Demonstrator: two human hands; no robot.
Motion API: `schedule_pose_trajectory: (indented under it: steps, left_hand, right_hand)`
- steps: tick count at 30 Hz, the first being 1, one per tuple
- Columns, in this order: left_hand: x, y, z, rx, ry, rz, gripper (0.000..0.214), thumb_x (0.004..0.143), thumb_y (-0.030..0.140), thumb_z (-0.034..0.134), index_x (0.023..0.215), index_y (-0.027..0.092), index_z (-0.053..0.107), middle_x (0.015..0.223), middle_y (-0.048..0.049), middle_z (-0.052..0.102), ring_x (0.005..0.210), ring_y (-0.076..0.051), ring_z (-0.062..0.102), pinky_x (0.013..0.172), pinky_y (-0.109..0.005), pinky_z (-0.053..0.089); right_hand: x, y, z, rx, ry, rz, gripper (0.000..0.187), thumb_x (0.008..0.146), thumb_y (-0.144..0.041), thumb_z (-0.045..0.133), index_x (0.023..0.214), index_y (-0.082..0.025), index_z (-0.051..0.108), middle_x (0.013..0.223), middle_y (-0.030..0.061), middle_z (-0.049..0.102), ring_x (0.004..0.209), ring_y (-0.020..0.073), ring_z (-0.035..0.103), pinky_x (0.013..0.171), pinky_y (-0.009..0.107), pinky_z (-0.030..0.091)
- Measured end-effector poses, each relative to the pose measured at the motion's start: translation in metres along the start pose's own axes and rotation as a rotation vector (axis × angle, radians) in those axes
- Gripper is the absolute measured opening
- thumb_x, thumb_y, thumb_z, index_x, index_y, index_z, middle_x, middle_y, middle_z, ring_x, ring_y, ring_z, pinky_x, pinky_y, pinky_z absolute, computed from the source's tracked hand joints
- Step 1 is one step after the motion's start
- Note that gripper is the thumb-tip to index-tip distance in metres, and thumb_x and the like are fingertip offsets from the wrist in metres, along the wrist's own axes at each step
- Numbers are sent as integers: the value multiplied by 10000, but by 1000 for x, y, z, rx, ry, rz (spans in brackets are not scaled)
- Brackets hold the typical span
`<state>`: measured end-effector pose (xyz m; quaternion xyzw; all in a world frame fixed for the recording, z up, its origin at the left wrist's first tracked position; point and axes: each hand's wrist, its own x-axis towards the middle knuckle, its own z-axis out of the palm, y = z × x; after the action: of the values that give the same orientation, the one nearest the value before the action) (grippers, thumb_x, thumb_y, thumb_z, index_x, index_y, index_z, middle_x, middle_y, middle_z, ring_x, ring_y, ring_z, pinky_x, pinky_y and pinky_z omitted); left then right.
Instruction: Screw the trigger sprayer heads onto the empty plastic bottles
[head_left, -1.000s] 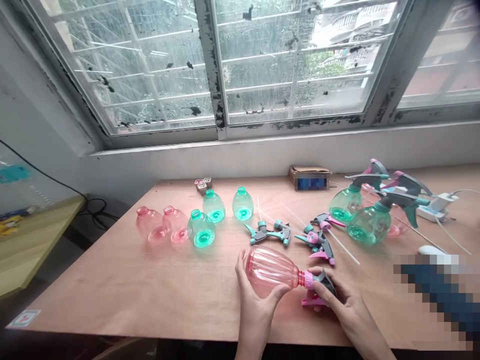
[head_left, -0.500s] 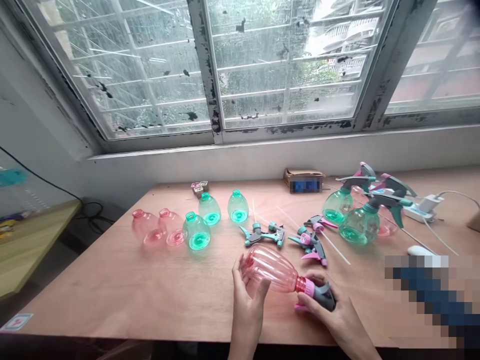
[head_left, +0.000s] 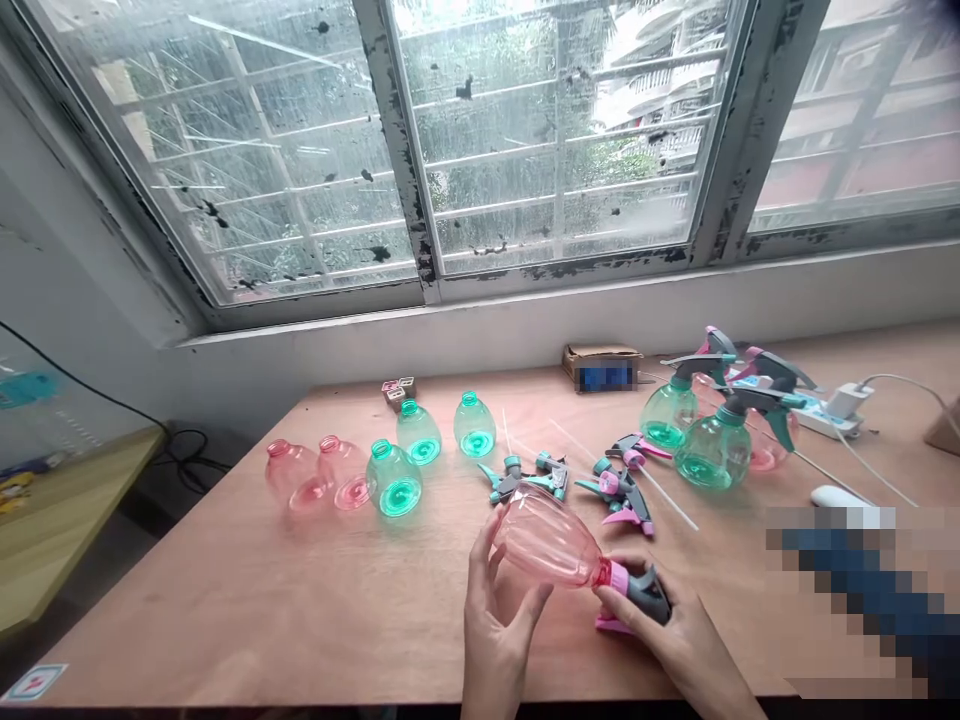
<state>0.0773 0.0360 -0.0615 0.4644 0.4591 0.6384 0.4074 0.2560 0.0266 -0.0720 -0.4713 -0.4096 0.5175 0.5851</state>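
Note:
A pink spray bottle (head_left: 547,540) lies tilted between my hands, its base pointing up and left. My left hand (head_left: 495,625) curls around the bottle's body with thumb and fingers on it. My right hand (head_left: 667,640) grips the grey and pink trigger head (head_left: 637,590) fitted at the bottle's neck. Both hands hover just above the wooden table (head_left: 300,600) near its front edge.
Two pink (head_left: 315,475) and three green empty bottles (head_left: 409,455) stand at the left. Loose trigger heads (head_left: 570,480) with tubes lie behind my hands. Finished spray bottles (head_left: 705,430) stand at the right, beside a power strip (head_left: 825,410), a small box (head_left: 604,365) and a mouse (head_left: 836,497).
The bottle's base has tipped upward and my left hand has shifted its grip round the body. My right hand stays on the trigger head. The camera has tilted up a little.

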Motion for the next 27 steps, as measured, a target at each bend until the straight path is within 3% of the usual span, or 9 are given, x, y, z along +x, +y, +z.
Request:
schedule_pose_trajectory:
  steps: [4,7,12,16,27]
  left_hand:
    - [2,-13,0,-110,95,-65,785,748,574,837,1372,256,484,1483,-157,575,1390,-337,545,1178,-457,410]
    - [4,-15,-1,-74,119,-93,840,728,576,854,1402,246,478,1477,-165,569,1388,-353,541,1166,-470,416]
    - [6,-8,-8,8,-81,-57,669,833,395,813,1435,270,550,1538,-111,546,1445,-337,490,1222,-442,355]
    - [5,-7,-8,-17,-142,-74,675,847,353,803,1464,309,534,1590,-84,506,1475,-333,459,1248,-453,319]
    - [2,-5,3,-106,57,-185,854,694,478,903,1411,233,510,1468,-163,589,1425,-370,496,1207,-509,344]
  right_hand:
    - [-3,0,1,20,23,-7,429,718,-543,925,955,-207,801,843,24,755,700,221,671,630,351,689]
    - [-2,-2,1,5,-11,-13,405,728,-529,922,939,-205,800,825,16,741,709,219,663,629,339,685]
    - [2,1,-6,14,-8,37,414,758,-516,911,976,-195,768,780,1,730,703,216,687,667,353,692]
    - [3,4,-11,33,-6,52,412,773,-503,909,1002,-207,737,785,-3,737,708,218,704,680,360,693]
    - [1,10,-6,-69,-37,-48,376,736,-454,935,998,-229,788,918,35,794,800,251,748,720,304,683]
